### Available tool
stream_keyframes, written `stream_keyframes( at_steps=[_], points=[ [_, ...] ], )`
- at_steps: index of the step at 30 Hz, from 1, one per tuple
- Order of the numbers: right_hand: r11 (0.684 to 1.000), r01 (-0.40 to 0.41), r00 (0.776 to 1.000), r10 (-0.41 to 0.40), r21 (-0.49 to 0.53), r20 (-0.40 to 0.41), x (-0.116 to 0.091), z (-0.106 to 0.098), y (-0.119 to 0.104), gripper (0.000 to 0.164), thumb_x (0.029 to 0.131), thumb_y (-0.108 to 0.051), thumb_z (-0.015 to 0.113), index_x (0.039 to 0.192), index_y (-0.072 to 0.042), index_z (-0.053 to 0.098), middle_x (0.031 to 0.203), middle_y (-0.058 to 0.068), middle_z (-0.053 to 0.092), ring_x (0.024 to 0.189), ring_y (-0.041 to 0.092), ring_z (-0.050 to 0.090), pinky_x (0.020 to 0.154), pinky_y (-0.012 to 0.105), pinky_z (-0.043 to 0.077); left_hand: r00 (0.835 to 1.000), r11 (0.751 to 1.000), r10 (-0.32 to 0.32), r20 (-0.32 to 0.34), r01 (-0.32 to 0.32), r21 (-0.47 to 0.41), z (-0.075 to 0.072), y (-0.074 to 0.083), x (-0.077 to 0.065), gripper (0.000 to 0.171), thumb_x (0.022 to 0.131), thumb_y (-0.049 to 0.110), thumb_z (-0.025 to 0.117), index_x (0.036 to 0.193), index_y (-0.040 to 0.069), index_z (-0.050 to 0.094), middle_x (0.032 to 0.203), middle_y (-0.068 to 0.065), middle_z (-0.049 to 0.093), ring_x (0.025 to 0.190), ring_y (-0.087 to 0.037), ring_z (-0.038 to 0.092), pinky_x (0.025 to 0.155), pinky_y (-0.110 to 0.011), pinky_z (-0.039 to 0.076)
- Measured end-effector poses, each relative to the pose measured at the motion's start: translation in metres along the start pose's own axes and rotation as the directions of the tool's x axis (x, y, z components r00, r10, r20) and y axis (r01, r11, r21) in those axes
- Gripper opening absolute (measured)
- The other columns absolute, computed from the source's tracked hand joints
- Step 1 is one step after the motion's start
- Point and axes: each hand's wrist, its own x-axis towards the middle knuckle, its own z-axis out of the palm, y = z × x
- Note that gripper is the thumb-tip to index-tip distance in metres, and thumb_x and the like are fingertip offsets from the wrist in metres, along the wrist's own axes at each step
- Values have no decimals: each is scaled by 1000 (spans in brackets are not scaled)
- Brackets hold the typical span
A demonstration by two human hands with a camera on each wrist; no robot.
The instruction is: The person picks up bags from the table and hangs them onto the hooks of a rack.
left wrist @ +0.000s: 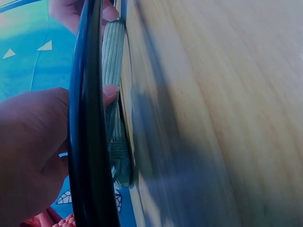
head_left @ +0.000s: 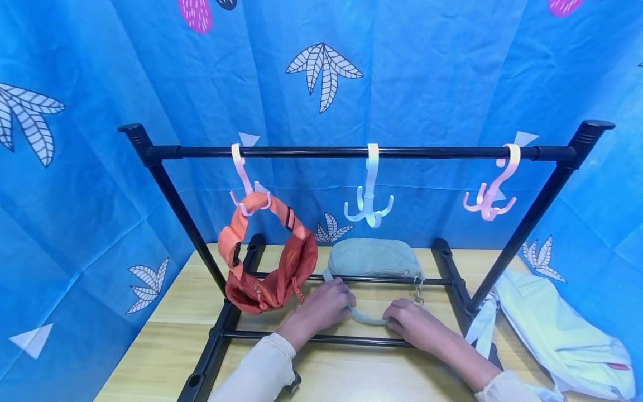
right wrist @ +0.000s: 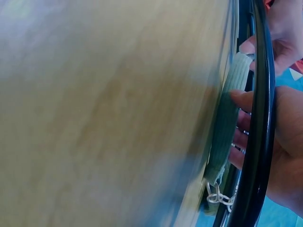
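Green bag (head_left: 374, 257), contents hidden; left hand (head_left: 327, 303) and right hand (head_left: 414, 321) hold its strap (head_left: 369, 320)

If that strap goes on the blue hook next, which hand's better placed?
Right hand, probably, but narrowly: both hands hold the strap below the blue hook, and the red bag hangs close beside the left hand.

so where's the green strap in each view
Head: green strap, low, just right of centre, between left hand and right hand.
Left wrist: green strap, upper left of centre, right of the black bar.
Right wrist: green strap, right of centre, left of the black bar.
Shared landmark: black bar.
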Motion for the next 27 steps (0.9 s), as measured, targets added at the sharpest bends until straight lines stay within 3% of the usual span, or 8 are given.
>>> stream_keyframes(
  at_steps=[11, 21, 27],
  points=[
    [1000, 9, 1000, -9, 12, 2, 0, 0, -2, 10, 90, -7, 76, 98, -14, 77, 94, -4, 74, 89, 15, 69, 82, 33, 60, 998, 998, 58, -14, -58, 11, 2, -2, 2, 6, 91, 22, 76, 87, 27, 77, 86, 14, 71, 84, -8, 55, 71, -22, 47],
    [999, -24, 999, 22, 47, 44, 1, -3, -4, 9, 92, -8, 75, 99, -14, 76, 94, -4, 74, 87, 15, 69, 79, 32, 61, 999, 999, 40, 27, -40, -16, 3, -1, 1, 16, 95, 22, 71, 81, 26, 66, 72, 16, 63, 67, -2, 54, 71, -25, 45],
    [998, -42, 999, 41, 36, 36, 0, -3, -4, 5, 93, -11, 74, 97, -14, 75, 91, -5, 73, 85, 12, 67, 78, 31, 60, 999, 998, 31, 23, -30, -49, 3, 0, 2, 18, 99, 19, 66, 82, 24, 62, 66, 14, 52, 62, -2, 46, 63, -18, 37]
  ],
)
